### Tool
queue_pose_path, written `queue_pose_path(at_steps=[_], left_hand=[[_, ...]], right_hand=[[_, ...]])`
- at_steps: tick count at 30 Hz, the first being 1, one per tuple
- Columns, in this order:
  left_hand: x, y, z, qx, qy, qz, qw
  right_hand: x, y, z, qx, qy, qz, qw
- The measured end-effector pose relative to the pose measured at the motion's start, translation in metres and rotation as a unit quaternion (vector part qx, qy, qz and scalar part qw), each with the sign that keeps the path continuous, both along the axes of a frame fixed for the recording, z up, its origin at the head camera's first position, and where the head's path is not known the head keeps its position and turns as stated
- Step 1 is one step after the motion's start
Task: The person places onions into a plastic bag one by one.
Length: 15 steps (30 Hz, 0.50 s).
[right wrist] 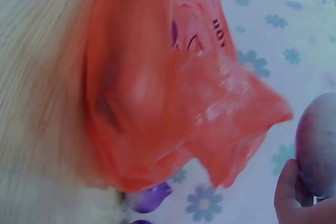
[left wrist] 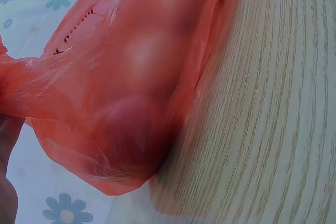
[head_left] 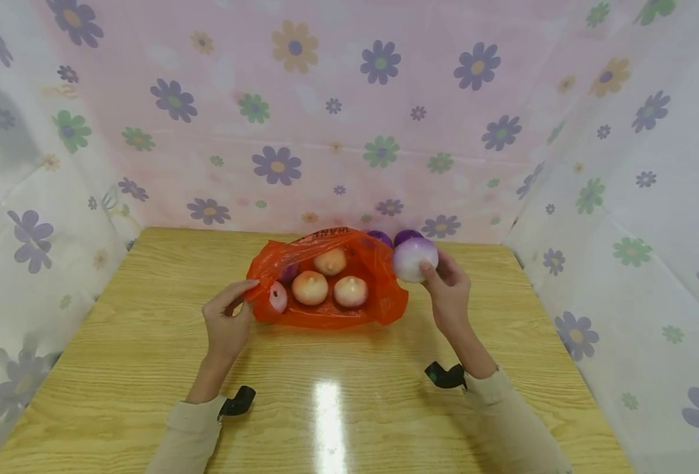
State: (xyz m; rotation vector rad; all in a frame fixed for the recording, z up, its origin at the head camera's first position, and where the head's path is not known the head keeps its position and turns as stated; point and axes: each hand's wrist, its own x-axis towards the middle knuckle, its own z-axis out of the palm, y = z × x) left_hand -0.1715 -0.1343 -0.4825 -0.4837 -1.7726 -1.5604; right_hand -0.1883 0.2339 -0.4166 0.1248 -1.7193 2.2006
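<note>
While the left hand (head_left: 227,321) pinches the left rim of the red plastic bag (head_left: 320,320) between thumb and finger, the mouth gapes toward the wearer. Left wrist view: plastic drawn out taut toward that hand.

Inside, left to right: a pinkish bulb (head_left: 278,297), low at the left wall; a dark purple bulb (head_left: 289,271) partly hidden by plastic; three tan-to-cream bulbs (head_left: 310,288) grouped mid-bag. Bag lies on the wood-grain table (head_left: 148,296).

Behind the bag's right end, two deep purple bulbs (head_left: 408,237), outside it.

Far right: right hand (head_left: 451,293) grips a pale white-and-purple bulb (head_left: 416,260), thumb across the front, fingers behind. Bulb outside the bag, just beside its right edge; right wrist view shows a gap between them.

Step, as I judge it: one bulb handled at the bag while the other hand steadies the mouth. Into the bag or out of it, cannot tell. Either way, next move likely calls for a firm left pinch, and the right hand clearing that loose right flap, which could snag.
</note>
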Motion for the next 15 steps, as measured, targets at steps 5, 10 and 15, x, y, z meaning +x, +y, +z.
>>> queue_pose_path(at_steps=[5,10,15], left_hand=[[-0.001,0.0,-0.001,0.001,0.003,-0.001,1.0],[-0.001,0.0,-0.001,0.002,0.003,-0.001,1.0],[0.0,0.0,-0.001,0.001,-0.001,-0.003,1.0]], right_hand=[[0.01,-0.011,0.01,0.015,0.015,0.057,0.9981],[0.018,-0.027,0.014,0.096,0.009,0.109,0.9893],[0.028,-0.047,0.013,0.17,-0.011,0.176,0.9695]])
